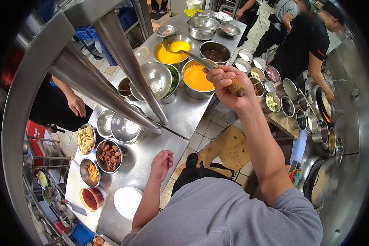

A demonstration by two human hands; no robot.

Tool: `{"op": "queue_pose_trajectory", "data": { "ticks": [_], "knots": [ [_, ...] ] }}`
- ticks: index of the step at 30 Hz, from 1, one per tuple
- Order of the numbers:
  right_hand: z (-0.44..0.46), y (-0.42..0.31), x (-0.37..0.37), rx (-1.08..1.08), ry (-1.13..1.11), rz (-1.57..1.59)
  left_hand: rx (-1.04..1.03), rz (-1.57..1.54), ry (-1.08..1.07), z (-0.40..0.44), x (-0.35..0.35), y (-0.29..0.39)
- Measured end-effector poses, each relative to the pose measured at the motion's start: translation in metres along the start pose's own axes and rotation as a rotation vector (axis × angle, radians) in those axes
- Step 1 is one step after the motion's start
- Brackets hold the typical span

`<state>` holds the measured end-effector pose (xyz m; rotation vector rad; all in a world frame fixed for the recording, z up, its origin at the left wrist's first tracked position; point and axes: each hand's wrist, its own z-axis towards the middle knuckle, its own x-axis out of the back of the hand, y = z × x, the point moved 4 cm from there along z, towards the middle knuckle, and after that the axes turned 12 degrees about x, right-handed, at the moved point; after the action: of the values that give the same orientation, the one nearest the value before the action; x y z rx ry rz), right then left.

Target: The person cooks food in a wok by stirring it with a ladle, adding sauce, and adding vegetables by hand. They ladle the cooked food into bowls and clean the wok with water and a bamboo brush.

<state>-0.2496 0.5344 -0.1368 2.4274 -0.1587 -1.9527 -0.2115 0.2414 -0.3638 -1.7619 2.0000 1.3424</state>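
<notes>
My right hand is wrapped round the wooden handle of a long metal ladle. The ladle's bowl, with yellow liquid in it, is over a pot of yellow liquid. Just below the handle stands a pot of orange liquid. My left hand hovers over the steel table's edge with its fingers curled; whether anything is in them is hidden. Left of it are a bowl of brown fried pieces and a white plate.
Steel posts cross the left side above the steel table. A person's hand is at the left. Co-workers stand at the upper right, by small containers and a pan. A wok steams at the right.
</notes>
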Motion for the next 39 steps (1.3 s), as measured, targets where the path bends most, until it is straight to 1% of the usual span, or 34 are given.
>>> {"op": "queue_pose_trajectory", "data": {
  "ticks": [4,8,9,11,14,15,17,20,21,24,33,35,36,37,39],
  "knots": [
    [-0.015,0.009,-0.022,0.03,-0.037,0.013,0.009,0.03,-0.014,0.002,-0.001,0.0],
    [-0.026,0.018,-0.043,-0.008,-0.089,0.029,0.01,0.031,-0.033,0.003,-0.003,0.0],
    [-0.027,0.019,-0.043,-0.006,-0.089,0.028,0.008,0.031,-0.038,0.003,-0.003,0.0],
    [-0.029,0.018,-0.046,0.026,-0.176,0.0,0.004,0.031,-0.047,0.003,-0.003,0.0],
    [-0.026,0.019,-0.043,0.029,-0.193,-0.015,-0.003,0.033,-0.051,0.001,-0.004,0.002],
    [-0.024,0.019,-0.04,0.03,-0.194,-0.015,-0.004,0.035,-0.049,0.001,-0.004,0.002],
    [-0.016,0.021,-0.03,-0.016,-0.123,-0.033,-0.001,0.031,-0.042,0.0,-0.001,0.002],
    [0.001,0.018,-0.005,-0.019,-0.074,-0.123,-0.001,0.024,-0.019,-0.002,0.002,0.001],
    [0.006,0.016,0.003,-0.021,-0.031,-0.128,-0.003,0.02,-0.003,-0.003,0.003,0.001],
    [0.01,0.017,0.015,0.015,0.004,-0.152,-0.012,0.01,-0.008,-0.006,0.004,-0.001],
    [-0.004,0.018,0.011,-0.004,-0.014,-0.145,-0.005,0.003,0.002,-0.011,-0.003,0.001],
    [-0.005,0.018,0.013,0.037,0.019,-0.174,-0.018,0.029,-0.006,-0.01,-0.003,-0.002],
    [-0.002,0.017,0.023,0.018,-0.024,-0.167,-0.037,0.047,-0.006,-0.005,-0.004,-0.004],
    [-0.001,0.017,0.027,-0.014,-0.031,-0.148,-0.025,0.054,-0.026,-0.001,-0.006,-0.004],
    [0.0,0.016,0.031,0.009,-0.045,-0.138,0.0,0.088,-0.074,0.003,-0.02,-0.001]
  ]
}}
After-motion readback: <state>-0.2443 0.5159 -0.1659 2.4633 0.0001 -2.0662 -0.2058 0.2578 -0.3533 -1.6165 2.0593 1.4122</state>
